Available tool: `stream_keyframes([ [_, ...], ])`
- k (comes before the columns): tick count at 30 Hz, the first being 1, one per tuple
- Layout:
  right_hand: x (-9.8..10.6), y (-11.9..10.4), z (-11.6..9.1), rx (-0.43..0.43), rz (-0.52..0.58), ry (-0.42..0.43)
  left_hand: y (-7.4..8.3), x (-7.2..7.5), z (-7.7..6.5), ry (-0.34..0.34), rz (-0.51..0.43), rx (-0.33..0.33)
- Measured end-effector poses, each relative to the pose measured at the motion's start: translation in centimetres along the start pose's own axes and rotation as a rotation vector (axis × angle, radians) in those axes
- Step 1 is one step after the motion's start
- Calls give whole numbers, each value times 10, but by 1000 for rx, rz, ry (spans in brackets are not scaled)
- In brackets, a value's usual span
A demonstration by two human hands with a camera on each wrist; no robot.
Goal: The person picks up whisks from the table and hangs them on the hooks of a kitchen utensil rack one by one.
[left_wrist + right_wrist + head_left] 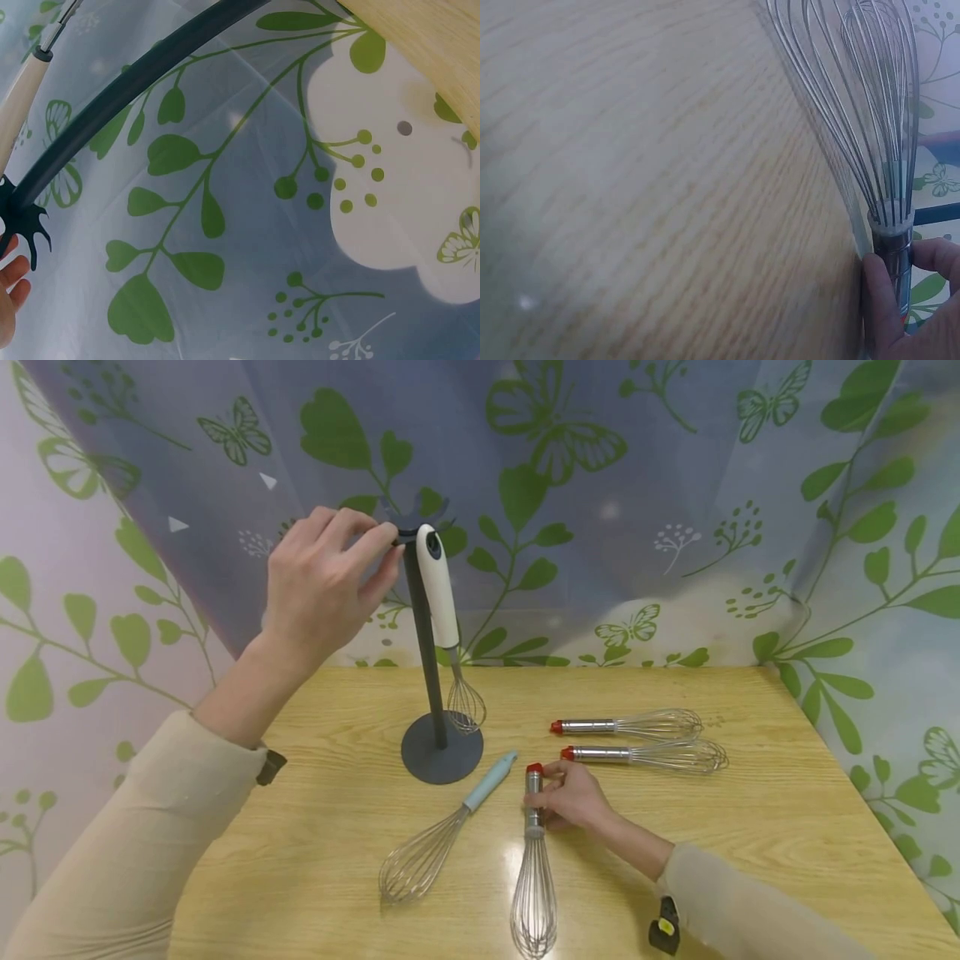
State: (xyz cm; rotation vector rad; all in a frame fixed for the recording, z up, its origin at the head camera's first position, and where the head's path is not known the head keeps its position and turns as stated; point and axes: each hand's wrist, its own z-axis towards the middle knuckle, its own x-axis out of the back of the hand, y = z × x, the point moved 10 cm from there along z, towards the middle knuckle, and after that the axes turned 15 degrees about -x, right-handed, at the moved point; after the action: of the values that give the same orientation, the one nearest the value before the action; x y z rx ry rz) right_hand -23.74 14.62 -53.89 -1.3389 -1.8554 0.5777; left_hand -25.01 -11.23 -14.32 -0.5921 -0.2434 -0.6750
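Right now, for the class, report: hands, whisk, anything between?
Left hand pinches the stand up top; white whisk hanging there. Right hand grips a red-tipped whisk. Blue whisk lies between that and the stand.

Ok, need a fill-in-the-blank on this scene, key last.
The hanging whisk has a ____ handle.
The right hand grips a whisk tipped in ____.
The leftmost whisk on the table has a ____ handle.
Besides the gripped one, exactly ____ red-tipped whisks lie there.

Missing words: white; red; light blue; two.

There are five whisks (534,832), one stand (425,652) and one table (315,827)
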Motion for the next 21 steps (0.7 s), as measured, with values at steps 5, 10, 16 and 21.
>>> stream_keyframes([
  [5,-2,-1,-2,7,19,-22,0,0,0,-1,0,-2],
  [10,-4,-2,-2,16,12,-27,0,0,0,-6,9,-6],
  [16,-3,0,-1,10,31,-40,0,0,0,1,10,-7],
  [21,0,0,0,7,57,-39,0,0,0,6,6,-6],
])
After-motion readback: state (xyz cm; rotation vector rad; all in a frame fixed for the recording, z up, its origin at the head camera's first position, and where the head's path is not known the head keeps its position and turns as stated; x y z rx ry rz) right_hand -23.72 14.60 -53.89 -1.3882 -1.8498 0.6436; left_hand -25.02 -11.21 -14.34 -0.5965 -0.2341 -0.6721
